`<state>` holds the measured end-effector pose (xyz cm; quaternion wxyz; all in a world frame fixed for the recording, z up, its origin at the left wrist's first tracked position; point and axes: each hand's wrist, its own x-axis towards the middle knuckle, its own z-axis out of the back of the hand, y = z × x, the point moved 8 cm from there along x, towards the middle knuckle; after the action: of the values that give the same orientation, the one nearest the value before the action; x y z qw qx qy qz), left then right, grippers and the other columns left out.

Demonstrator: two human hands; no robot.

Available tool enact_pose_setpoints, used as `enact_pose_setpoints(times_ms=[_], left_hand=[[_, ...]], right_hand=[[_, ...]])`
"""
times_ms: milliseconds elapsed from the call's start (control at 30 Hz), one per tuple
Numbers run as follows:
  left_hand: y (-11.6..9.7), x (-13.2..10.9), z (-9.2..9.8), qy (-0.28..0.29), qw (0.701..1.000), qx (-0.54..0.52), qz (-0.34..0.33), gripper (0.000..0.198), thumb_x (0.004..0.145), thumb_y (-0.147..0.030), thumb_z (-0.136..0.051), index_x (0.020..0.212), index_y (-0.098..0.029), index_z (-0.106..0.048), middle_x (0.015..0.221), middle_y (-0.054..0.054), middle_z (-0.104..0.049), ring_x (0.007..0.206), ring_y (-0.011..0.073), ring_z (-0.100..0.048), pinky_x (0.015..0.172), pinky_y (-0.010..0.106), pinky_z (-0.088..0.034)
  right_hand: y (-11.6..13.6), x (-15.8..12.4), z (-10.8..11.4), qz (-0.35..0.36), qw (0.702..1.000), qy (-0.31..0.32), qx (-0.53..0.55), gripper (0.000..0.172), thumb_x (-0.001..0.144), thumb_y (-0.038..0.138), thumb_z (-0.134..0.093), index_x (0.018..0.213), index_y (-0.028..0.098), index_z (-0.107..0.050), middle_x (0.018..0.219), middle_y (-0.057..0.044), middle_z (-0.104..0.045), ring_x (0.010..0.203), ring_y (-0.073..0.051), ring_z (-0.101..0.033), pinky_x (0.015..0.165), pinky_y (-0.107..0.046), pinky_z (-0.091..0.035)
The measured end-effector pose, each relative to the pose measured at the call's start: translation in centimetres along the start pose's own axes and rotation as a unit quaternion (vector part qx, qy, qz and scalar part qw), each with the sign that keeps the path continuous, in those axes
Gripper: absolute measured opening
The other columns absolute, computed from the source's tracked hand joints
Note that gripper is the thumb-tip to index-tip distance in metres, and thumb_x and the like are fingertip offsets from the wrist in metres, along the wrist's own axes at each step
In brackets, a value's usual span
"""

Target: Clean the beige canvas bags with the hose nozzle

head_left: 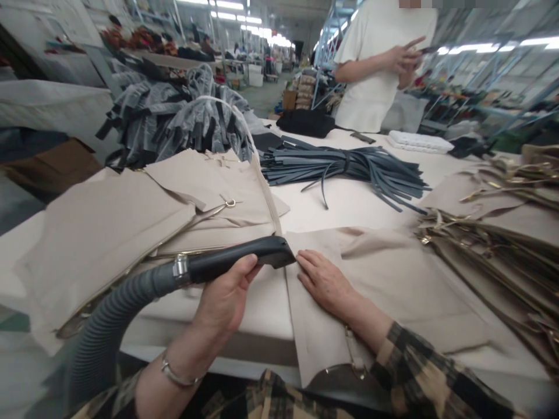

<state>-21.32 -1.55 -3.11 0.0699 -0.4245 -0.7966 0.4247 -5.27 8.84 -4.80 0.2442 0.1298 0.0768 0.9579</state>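
My left hand [225, 297] is closed around a black nozzle [244, 259] on a grey ribbed hose [109, 326]. The nozzle's tip touches the left edge of a beige fabric piece [393, 273] lying flat on the white table [349, 201]. My right hand [323, 279] rests flat on that piece, fingers stretched out next to the nozzle tip. A metal ring on a strap [349, 364] hangs at the piece's near edge.
A stack of beige pieces [131, 227] lies at the left, another with gold hardware [502, 244] at the right. Dark straps [349, 166] fan across the middle, a grey strap heap [183, 116] behind. A person in white [375, 64] stands at the far side.
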Motion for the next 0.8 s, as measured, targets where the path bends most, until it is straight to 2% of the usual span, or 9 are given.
enact_pose_setpoints(times_ms=[200, 300, 400, 567, 633, 700, 800], left_hand=[[3.7, 2.9, -2.0, -0.039, 0.999, 0.021, -0.019, 0.035, 0.054, -0.021, -0.091, 0.081, -0.015, -0.07, 0.09, 0.004, -0.074, 0.096, 0.023, -0.067, 0.094, 0.042, -0.051], [4.6, 4.0, -3.5, -0.041, 0.998, 0.027, -0.028, 0.038, 0.053, -0.024, -0.091, 0.083, -0.015, -0.07, 0.093, 0.005, -0.073, 0.1, 0.0257, -0.067, 0.092, 0.044, -0.052], [4.2, 3.9, -3.8, -0.036, 0.998, 0.045, -0.037, 0.038, 0.052, -0.024, -0.091, 0.082, -0.015, -0.069, 0.092, 0.005, -0.073, 0.1, 0.0268, -0.067, 0.092, 0.045, -0.052], [1.7, 1.7, -1.5, -0.024, 0.994, 0.091, -0.052, 0.037, 0.052, -0.018, -0.091, 0.082, -0.016, -0.07, 0.091, 0.003, -0.074, 0.099, 0.023, -0.066, 0.1, 0.043, -0.047], [1.4, 1.2, -1.1, -0.023, 0.993, 0.1, -0.055, 0.037, 0.053, -0.017, -0.091, 0.083, -0.017, -0.071, 0.092, 0.002, -0.074, 0.099, 0.0221, -0.066, 0.102, 0.043, -0.045], [1.8, 1.6, -1.5, -0.021, 0.994, 0.095, -0.052, 0.036, 0.054, -0.019, -0.09, 0.084, -0.017, -0.071, 0.093, 0.002, -0.074, 0.1, 0.023, -0.066, 0.1, 0.044, -0.047], [3.4, 3.2, -3.2, -0.012, 0.997, 0.074, -0.038, 0.036, 0.055, -0.024, -0.09, 0.085, -0.016, -0.07, 0.093, 0.006, -0.074, 0.103, 0.0269, -0.066, 0.093, 0.044, -0.051]], right_hand=[[0.5, -0.5, 0.9, 0.012, 0.999, -0.03, 0.039, 0.021, 0.096, 0.019, -0.052, 0.11, 0.013, -0.066, 0.113, -0.014, -0.067, 0.111, -0.027, -0.059, 0.101, -0.045, -0.051], [0.4, -0.4, 1.1, 0.012, 0.998, -0.031, 0.053, 0.018, 0.096, 0.019, -0.053, 0.106, 0.014, -0.066, 0.11, -0.013, -0.067, 0.108, -0.026, -0.058, 0.098, -0.045, -0.052], [0.2, -0.3, 0.9, 0.012, 0.998, -0.032, 0.06, 0.016, 0.095, 0.019, -0.054, 0.105, 0.013, -0.066, 0.109, -0.013, -0.067, 0.107, -0.026, -0.058, 0.097, -0.044, -0.051], [0.2, -0.2, 0.6, 0.013, 0.998, -0.017, 0.062, 0.015, 0.095, 0.019, -0.055, 0.102, 0.012, -0.066, 0.108, -0.013, -0.066, 0.106, -0.026, -0.057, 0.097, -0.043, -0.05], [0.1, -0.2, 0.6, 0.012, 0.998, -0.012, 0.065, 0.014, 0.094, 0.019, -0.056, 0.1, 0.012, -0.067, 0.106, -0.013, -0.066, 0.105, -0.026, -0.056, 0.097, -0.043, -0.05], [0.1, -0.2, 0.6, 0.007, 0.998, -0.012, 0.067, 0.013, 0.094, 0.019, -0.057, 0.1, 0.012, -0.067, 0.105, -0.013, -0.066, 0.105, -0.026, -0.056, 0.096, -0.043, -0.05], [0.1, -0.1, 0.4, 0.001, 0.998, -0.017, 0.066, 0.014, 0.094, 0.019, -0.056, 0.1, 0.012, -0.067, 0.104, -0.013, -0.065, 0.104, -0.026, -0.056, 0.096, -0.042, -0.05]])
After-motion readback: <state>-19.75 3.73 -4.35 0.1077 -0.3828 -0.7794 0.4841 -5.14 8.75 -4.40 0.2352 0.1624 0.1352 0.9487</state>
